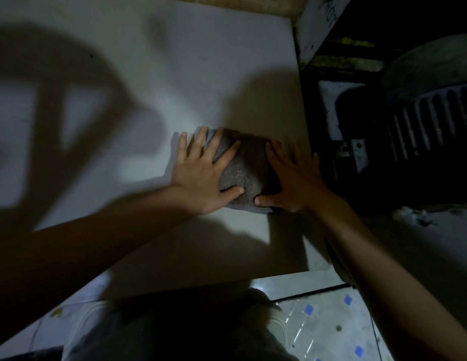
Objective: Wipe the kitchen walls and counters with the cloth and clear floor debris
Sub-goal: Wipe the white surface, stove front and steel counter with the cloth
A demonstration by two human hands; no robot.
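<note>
A folded grey cloth (244, 166) lies flat against a pale wall panel (138, 82) near its right edge. My left hand (203, 173) presses on the cloth's left side, fingers straight and spread, thumb across its lower part. My right hand (296, 178) presses on the cloth's right side with spread fingers, its thumb on the lower edge. Both hands partly cover the cloth.
Large shadows fall over the panel's left and lower parts. To the right is a dark recess with a slatted dark object (433, 121) and a metal bracket (357, 152). Below is a light tiled floor (328, 324) with blue squares and a small speck of debris (338, 328).
</note>
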